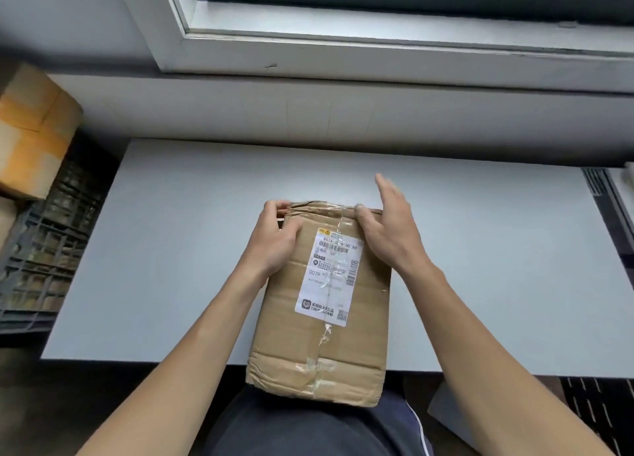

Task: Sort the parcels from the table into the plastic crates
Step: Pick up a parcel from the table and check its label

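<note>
A pale window frame [377,54] ran across the top of the view, with a plain wall beneath it. Below that stood a light grey table [171,249], its far edge against the wall and its near edge just in front of the person's dark trousers [291,428]. To the left of the table, close against its side, sat a dark plastic crate [44,256] with lattice walls. A brown cardboard box [31,136] banded with orange tape rose above the crate's rim at the far left, blurred at the edge of the view. The parcel [319,352], a brown paper-wrapped package, lay lengthwise in the middle of the table. Its near end jutted past the table's near edge above the person's lap, and its crumpled far end pointed toward the wall. A white shipping label [329,277] with barcodes was stuck on its upper face, and a strip of clear tape [326,332] ran down the middle of the package and across the label. Two bare forearms reached in from below, one on each side of the parcel. The left hand [274,246] gripped the parcel's far left corner, with the fingers curled round the edge and the thumb lying on top. The right hand [391,232] was spread at the far right corner. Its thumb touched the top of the parcel, while its straight fingers, slightly blurred, pointed away over the table and held nothing.
</note>
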Available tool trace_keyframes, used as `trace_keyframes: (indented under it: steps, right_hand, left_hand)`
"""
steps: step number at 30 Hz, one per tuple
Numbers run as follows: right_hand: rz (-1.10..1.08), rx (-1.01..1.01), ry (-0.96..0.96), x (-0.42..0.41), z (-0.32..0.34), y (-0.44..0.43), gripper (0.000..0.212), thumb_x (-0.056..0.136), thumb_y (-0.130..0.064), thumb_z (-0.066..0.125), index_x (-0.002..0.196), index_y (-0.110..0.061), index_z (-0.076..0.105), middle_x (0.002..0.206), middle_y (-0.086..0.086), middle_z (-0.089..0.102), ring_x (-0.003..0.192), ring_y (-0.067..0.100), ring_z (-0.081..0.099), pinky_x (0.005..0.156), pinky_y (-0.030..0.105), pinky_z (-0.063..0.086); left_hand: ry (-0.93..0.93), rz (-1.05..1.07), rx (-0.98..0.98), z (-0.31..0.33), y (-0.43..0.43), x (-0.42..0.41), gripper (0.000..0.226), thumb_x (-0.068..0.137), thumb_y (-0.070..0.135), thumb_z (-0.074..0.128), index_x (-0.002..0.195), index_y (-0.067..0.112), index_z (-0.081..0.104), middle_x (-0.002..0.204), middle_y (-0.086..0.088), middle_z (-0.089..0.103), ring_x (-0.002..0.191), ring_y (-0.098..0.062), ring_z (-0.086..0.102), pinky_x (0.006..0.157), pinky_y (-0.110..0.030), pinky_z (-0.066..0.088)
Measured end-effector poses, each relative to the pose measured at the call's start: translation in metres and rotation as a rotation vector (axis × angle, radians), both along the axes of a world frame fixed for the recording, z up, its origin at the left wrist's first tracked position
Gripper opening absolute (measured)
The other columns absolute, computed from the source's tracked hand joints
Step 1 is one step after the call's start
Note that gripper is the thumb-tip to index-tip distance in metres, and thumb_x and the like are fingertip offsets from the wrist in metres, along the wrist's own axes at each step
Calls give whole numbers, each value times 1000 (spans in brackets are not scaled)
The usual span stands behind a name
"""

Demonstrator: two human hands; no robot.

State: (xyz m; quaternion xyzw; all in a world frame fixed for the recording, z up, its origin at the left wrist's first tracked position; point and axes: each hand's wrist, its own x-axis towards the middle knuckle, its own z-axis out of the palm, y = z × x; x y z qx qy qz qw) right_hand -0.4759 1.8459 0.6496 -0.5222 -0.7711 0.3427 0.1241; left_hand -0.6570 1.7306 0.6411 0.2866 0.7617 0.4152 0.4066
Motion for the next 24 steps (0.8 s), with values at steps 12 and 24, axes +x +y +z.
trace_keyframes:
  steps: [12,24]
  right_hand:
    - [-9,-21,233,-9,-22,-10,25,105,-26,60,95,-9,74,94,0,71,89,17,63,82,30,48]
    - [-9,-26,262,-8,-29,2,27,103,-30,62,92,-11,76,88,-5,69,83,10,62,76,20,46]
  left_hand:
    - [53,-128,165,-5,7,-13,13,101,17,68,107,9,76,104,3,75,93,1,66,88,-15,49]
    - [-43,-49,182,-19,14,-9,6,101,17,68,96,18,71,93,13,72,85,1,66,83,-16,49]
